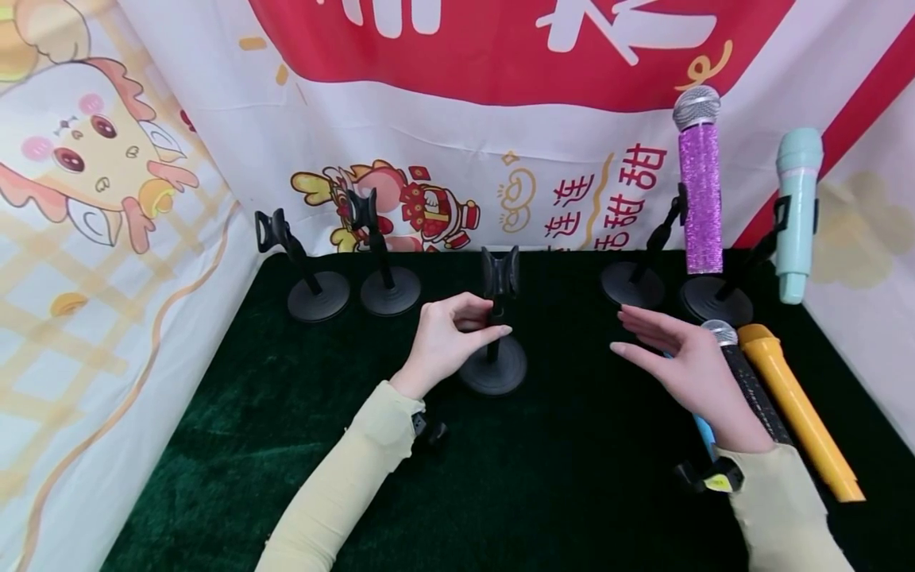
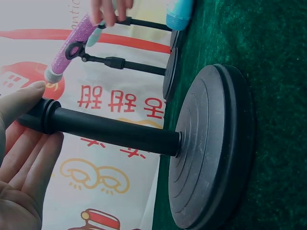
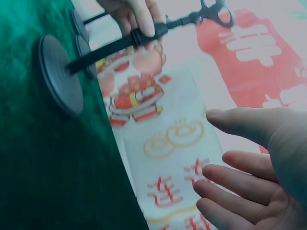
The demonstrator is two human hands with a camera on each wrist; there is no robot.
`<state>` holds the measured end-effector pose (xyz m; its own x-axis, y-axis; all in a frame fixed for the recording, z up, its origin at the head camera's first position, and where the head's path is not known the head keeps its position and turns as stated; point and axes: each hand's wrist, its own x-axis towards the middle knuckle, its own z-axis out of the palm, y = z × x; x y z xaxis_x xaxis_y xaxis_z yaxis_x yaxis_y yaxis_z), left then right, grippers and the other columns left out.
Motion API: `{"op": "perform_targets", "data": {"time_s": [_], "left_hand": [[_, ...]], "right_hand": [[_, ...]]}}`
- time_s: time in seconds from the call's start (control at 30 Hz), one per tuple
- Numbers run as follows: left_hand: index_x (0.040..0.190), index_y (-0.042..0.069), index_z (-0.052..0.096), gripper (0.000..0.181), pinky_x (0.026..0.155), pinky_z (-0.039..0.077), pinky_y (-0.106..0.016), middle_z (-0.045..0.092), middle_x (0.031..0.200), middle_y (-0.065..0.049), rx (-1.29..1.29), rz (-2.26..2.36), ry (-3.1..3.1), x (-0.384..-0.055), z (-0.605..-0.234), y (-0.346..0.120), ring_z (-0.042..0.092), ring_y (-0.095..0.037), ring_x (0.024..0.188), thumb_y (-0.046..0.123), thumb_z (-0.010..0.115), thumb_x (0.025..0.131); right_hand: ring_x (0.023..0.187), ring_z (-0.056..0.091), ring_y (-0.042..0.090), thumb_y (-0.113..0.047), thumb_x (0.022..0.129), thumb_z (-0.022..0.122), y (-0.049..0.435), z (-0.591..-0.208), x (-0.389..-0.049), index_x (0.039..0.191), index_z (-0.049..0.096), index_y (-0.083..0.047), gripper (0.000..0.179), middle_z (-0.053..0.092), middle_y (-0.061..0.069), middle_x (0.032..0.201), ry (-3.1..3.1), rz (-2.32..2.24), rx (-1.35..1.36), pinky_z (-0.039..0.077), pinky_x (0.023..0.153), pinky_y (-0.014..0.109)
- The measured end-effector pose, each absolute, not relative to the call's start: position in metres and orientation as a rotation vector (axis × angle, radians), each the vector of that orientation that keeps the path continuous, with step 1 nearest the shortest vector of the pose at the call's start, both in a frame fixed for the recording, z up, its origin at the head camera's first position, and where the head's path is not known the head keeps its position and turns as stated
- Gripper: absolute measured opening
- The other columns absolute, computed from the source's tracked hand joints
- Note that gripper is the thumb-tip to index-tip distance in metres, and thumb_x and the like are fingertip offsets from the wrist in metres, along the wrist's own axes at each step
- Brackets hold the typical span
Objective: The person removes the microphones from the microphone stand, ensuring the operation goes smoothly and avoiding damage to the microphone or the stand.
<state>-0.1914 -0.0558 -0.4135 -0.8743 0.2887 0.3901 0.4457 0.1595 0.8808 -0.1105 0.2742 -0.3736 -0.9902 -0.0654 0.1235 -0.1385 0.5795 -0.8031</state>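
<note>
One tabletop microphone stand (image 1: 495,372), pinched by the left hand (image 1: 450,335), could tip if tugged left; the right hand (image 1: 692,372) extends empty fingers.

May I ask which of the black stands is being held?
The middle stand: the left hand holds its pole; the two left stands and two right stands are untouched.

Prob. a makeshift booth or set, room type unclear: festive printed backdrop (image 1: 343,119) w/ red & white lettering (image 1: 388,17), cartoon-print wall cloth (image 1: 193,262) on L side, dk green velvety-topped desk (image 1: 572,485)
</note>
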Motion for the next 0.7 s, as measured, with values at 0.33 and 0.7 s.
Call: {"op": "perform_targets", "data": {"time_s": [0.33,0.7], "left_hand": [[0.106,0.014,0.075,0.023,0.078,0.060,-0.029,0.074,0.102,0.008,-0.741,-1.826,-2.289,-0.192,-0.413,-0.055,0.074,-0.013,0.087,0.021,0.085,0.086],[0.106,0.016,0.076,0.026,0.079,0.060,-0.029,0.074,0.104,0.006,-0.738,-1.832,-2.291,-0.193,-0.414,-0.056,0.074,-0.013,0.088,0.029,0.086,0.085]], "right_hand": [[0.119,0.064,0.018,-0.019,0.091,0.080,0.234,-0.360,-0.125,0.137,0.065,-0.017,0.048,0.066,0.003,0.132,-2.497,1.557,0.386,0.051,0.097,0.024],[0.120,0.064,0.018,-0.012,0.089,0.081,0.196,-0.353,-0.139,0.136,0.065,-0.011,0.049,0.067,0.003,0.131,-2.360,1.709,0.512,0.051,0.099,0.029]]}}
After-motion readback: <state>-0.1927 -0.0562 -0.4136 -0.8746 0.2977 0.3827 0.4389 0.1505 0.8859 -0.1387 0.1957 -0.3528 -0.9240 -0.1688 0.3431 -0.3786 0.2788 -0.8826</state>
